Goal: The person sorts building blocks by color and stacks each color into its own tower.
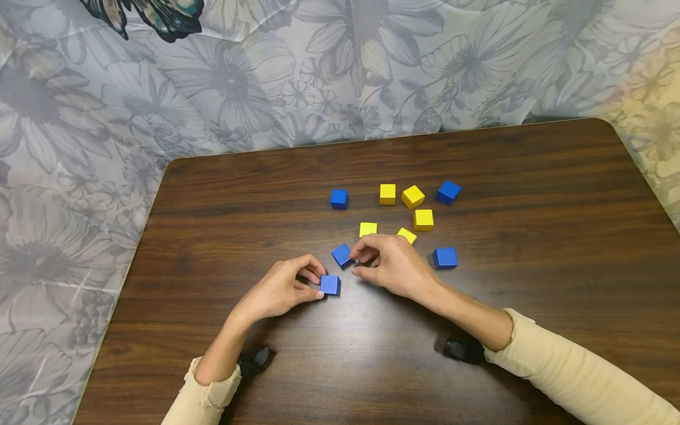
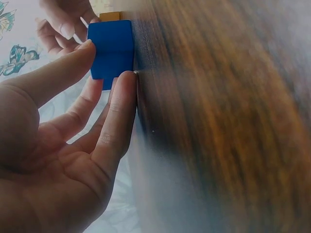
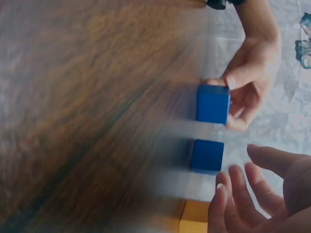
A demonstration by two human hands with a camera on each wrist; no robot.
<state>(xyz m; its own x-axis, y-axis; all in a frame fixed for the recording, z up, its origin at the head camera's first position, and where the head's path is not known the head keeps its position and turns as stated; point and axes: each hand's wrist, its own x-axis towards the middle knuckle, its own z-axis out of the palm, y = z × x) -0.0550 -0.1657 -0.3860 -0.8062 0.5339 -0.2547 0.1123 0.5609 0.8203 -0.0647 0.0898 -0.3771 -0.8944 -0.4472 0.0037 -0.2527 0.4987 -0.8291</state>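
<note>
My left hand (image 1: 278, 286) has its thumb and fingertips against a blue cube (image 1: 330, 285) on the dark wooden table, pinching it at its left side. In the left wrist view, the thumb meets one edge of that blue cube (image 2: 111, 48) and the other fingers curve along and behind it. Just beyond lies a second blue cube (image 1: 342, 255), turned at an angle. Beside it is my right hand (image 1: 395, 265), its thumb and fingers loosely bent and parted. The right wrist view shows a gap between the right thumb and fingers, with the second blue cube (image 3: 207, 156) just past the fingertips.
Several yellow cubes (image 1: 423, 220) lie scattered beyond the right hand, one partly hidden by it. More blue cubes stand at the back left (image 1: 339, 199), back right (image 1: 448, 192) and right (image 1: 445, 258). A floral cloth (image 1: 228, 82) hangs behind the table (image 1: 531, 195).
</note>
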